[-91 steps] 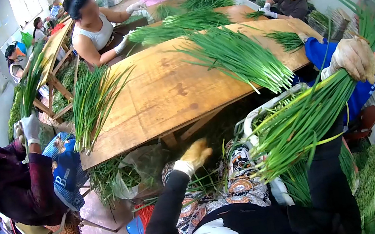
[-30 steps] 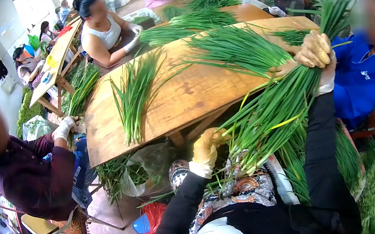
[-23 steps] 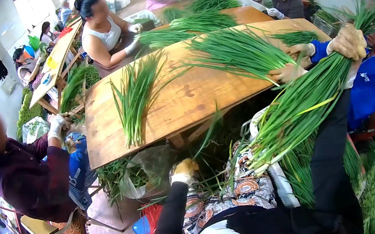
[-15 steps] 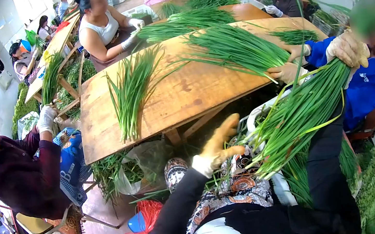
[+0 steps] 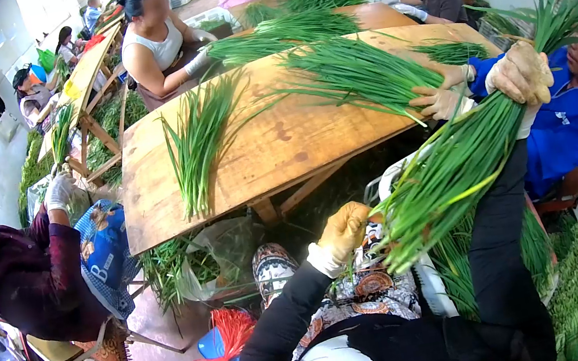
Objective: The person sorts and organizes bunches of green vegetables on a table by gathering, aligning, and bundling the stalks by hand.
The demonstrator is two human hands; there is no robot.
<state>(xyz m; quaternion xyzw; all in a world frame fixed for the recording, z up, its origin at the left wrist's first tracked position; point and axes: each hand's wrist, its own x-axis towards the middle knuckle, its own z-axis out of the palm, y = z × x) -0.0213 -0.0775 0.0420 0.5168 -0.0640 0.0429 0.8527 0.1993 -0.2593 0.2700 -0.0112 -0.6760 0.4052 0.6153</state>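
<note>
Gloved, my right hand (image 5: pixel 520 74) grips a large bunch of green stalks (image 5: pixel 464 164) near its leafy end, and the pale ends point down and left. My left hand (image 5: pixel 343 232), in a yellowish glove, is closed beside those pale ends; what its fingers pinch, if anything, is too small to make out. A white-rimmed crate (image 5: pixel 436 286) stands below the bunch, with more stalks around it. On the wooden table (image 5: pixel 275 137) lie a small pile of stalks (image 5: pixel 200 145) at the left and a larger pile (image 5: pixel 371 77) at the right.
A co-worker in blue (image 5: pixel 568 129) at the right has both hands at the larger pile, near my right hand. Another in dark purple (image 5: pixel 35 273) sits at the left holding stalks. Red string (image 5: pixel 231 341) lies over something blue on the floor. More people sit beyond the table.
Since half a second ago, my left hand has closed from spread fingers and moved to the bunch's pale ends. My right hand has shifted slightly left with the bunch. The blue-clad co-worker's fingers have spread.
</note>
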